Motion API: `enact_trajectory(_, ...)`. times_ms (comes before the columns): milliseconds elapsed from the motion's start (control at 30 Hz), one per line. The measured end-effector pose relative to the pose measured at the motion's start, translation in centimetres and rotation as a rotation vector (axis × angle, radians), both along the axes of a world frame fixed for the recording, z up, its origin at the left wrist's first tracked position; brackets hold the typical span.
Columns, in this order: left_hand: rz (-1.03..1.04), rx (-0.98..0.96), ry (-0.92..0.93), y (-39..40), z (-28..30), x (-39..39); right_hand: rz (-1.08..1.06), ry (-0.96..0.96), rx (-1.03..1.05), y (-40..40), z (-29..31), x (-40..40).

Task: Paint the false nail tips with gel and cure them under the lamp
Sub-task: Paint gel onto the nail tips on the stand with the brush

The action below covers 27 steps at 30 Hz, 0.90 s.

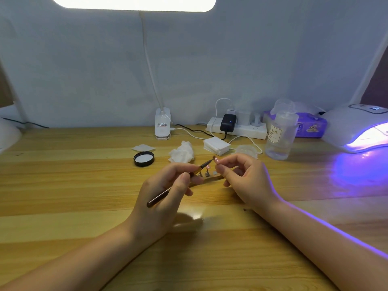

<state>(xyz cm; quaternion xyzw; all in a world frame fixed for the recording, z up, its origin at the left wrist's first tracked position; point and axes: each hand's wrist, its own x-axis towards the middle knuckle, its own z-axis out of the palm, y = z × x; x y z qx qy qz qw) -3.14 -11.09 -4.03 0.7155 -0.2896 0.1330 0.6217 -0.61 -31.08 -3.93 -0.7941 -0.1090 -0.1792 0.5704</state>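
My left hand (165,192) grips a dark-handled gel brush (159,196) like a pen, bristles pointing up and right. My right hand (243,177) pinches a small pink false nail tip (217,160) between thumb and forefinger. The brush's tip touches that nail. Below, between my hands, small metal stands (207,173) with further nail tips sit on a strip on the wooden table (84,185). The white curing lamp (357,129) stands at the far right, glowing violet onto the table.
A black jar lid (144,158), a crumpled tissue (181,153), a stack of white wipes (216,145) and a clear pump bottle (280,135) lie behind my hands. A power strip (237,128), a desk lamp's clip base (163,124) and a purple wipes pack (308,124) line the wall.
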Motion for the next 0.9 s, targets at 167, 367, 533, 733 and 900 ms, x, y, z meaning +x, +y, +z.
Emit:
enact_trajectory(167, -0.042, -0.025, -0.042, 0.02, -0.01, -0.18, -0.029, 0.001, -0.023, -0.09, -0.14, 0.09)
enact_trajectory(367, 0.041, 0.026, -0.062, 0.09, -0.15, 0.03, -0.083, -0.033, -0.076, -0.01, -0.18, 0.00)
enact_trajectory(533, 0.024, 0.058, -0.086, 0.22, -0.24, 0.07, -0.112, -0.043, -0.121, -0.04, -0.28, -0.04)
enact_trajectory(733, 0.058, 0.038, -0.103, 0.06, -0.04, 0.06, -0.112, -0.051, -0.134, -0.02, -0.30, 0.01)
enact_trajectory(900, 0.051, 0.064, -0.089, 0.22, -0.19, 0.10, -0.114, -0.060, -0.160, -0.07, -0.40, 0.13)
